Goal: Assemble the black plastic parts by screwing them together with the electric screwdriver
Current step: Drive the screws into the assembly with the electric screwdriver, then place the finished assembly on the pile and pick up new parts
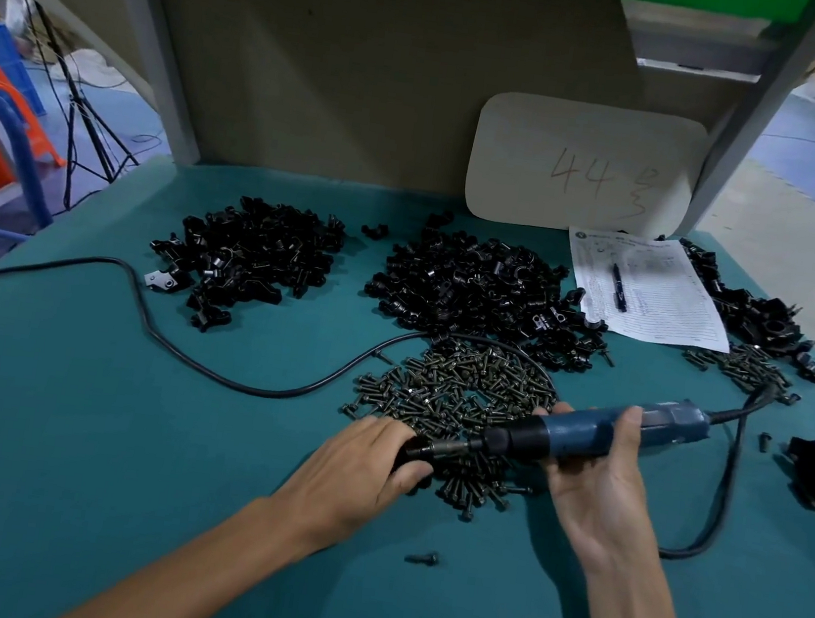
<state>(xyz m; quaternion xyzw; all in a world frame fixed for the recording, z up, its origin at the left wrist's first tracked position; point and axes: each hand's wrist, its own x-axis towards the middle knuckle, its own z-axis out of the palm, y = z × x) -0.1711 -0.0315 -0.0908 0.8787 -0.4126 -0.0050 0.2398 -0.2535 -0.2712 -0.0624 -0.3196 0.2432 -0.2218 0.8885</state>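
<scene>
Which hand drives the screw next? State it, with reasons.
Right hand: it grips the electric screwdriver, whose bit points at the black part that the left hand holds on the table.

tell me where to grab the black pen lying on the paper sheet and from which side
Take the pen at mid-barrel, coming straight down from above, with thumb and finger on its left and right sides. It lies flat on the paper sheet, its length running roughly away from the person. Bare paper lies along both sides, so a pinch across the slim barrel has room.
</scene>
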